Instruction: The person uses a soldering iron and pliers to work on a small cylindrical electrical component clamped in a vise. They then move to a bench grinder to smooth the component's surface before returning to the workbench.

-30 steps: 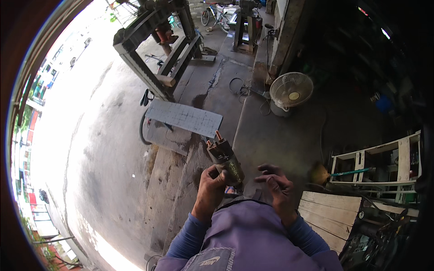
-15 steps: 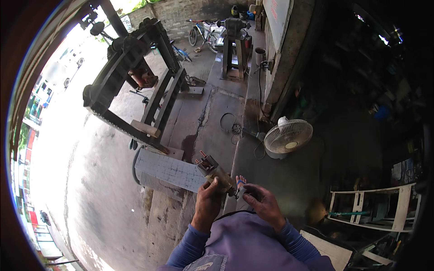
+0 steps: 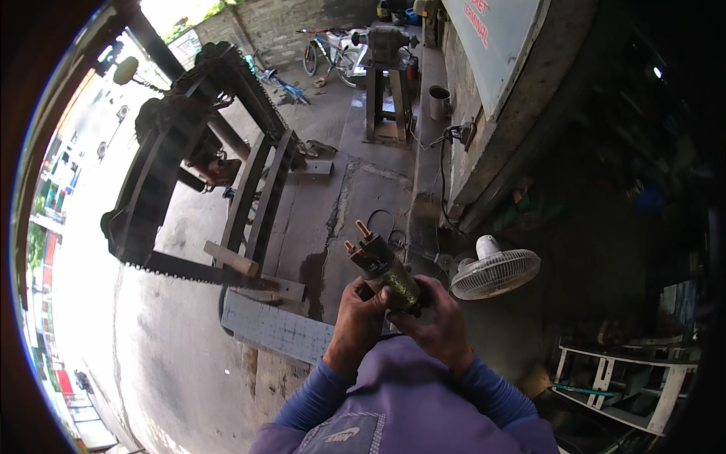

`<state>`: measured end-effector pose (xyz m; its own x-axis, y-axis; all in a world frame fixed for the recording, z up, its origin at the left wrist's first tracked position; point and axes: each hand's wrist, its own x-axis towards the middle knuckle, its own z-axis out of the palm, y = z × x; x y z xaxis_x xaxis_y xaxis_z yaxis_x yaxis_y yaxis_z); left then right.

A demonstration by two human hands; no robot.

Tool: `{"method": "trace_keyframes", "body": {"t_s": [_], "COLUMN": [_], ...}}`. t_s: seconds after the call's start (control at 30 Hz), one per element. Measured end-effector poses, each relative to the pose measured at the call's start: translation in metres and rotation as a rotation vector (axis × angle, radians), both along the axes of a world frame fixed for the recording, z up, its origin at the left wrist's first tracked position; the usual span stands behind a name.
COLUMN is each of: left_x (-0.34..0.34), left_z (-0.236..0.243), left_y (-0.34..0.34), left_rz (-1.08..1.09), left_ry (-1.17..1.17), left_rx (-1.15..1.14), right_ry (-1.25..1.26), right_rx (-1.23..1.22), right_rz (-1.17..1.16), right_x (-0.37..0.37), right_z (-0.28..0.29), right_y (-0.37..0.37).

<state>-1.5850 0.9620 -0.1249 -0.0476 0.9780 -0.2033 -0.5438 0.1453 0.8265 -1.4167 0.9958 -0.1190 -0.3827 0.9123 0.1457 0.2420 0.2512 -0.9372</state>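
A starter solenoid (image 3: 392, 277), a worn metal cylinder with a black cap and two copper studs, is held tilted in front of my chest with its studs pointing up and away. My left hand (image 3: 354, 324) wraps its near left side, the thumb lying on the casing. Around the lower right end, my right hand (image 3: 439, 324) closes with bent fingers against the body. The bottom of the solenoid is partly hidden by both hands, so I cannot tell whether anything small sits between the right fingers.
Beyond my hands lies a grey plank-like slab (image 3: 276, 324). A heavy steel frame (image 3: 249, 204) with a chain stands at left, a wooden rod (image 3: 231, 258) resting on it. To the right are a fan (image 3: 495, 272) and a white rack (image 3: 669, 397). A bench grinder (image 3: 384, 47) stands farther back.
The solenoid has come up and to the right and stands more upright. My right hand, earlier at its lower tip, now wraps its lower right side. The view has shifted.
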Motion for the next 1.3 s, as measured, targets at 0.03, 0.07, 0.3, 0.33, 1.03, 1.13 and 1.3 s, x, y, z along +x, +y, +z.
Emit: {"method": "trace_keyframes", "body": {"t_s": [0.03, 0.07, 0.3, 0.33, 1.03, 1.13, 1.3], "left_x": [-0.010, -0.021, -0.159, -0.181, -0.375, -0.409, -0.433], "left_z": [-0.012, -0.027, -0.152, -0.166, -0.248, -0.249, -0.257], "left_y": [0.017, 0.037, 0.187, 0.210, 0.759, 0.824, 0.916], "left_rz": [-0.030, -0.031, -0.017, -0.020, -0.039, -0.115, -0.001], "left_ry": [-0.021, -0.049, 0.046, 0.057, -0.117, -0.146, -0.326], "left_rx": [0.011, 0.012, -0.036, -0.022, -0.103, -0.145, -0.077], "right_ry": [-0.004, -0.007, 0.274, 0.347, 0.142, 0.155, -0.319], "right_rx": [0.045, 0.092, -0.146, -0.244, -0.325, -0.708, -0.261], "right_rz": [-0.010, -0.017, 0.057, 0.073, 0.213, 0.143, -0.098], "right_x": [-0.012, -0.025, -0.165, -0.188, -0.325, -0.313, -0.342], "right_z": [-0.014, -0.029, -0.180, -0.196, -0.277, -0.290, -0.325], "right_y": [0.018, 0.037, 0.186, 0.208, 0.795, 0.890, 1.059]}}
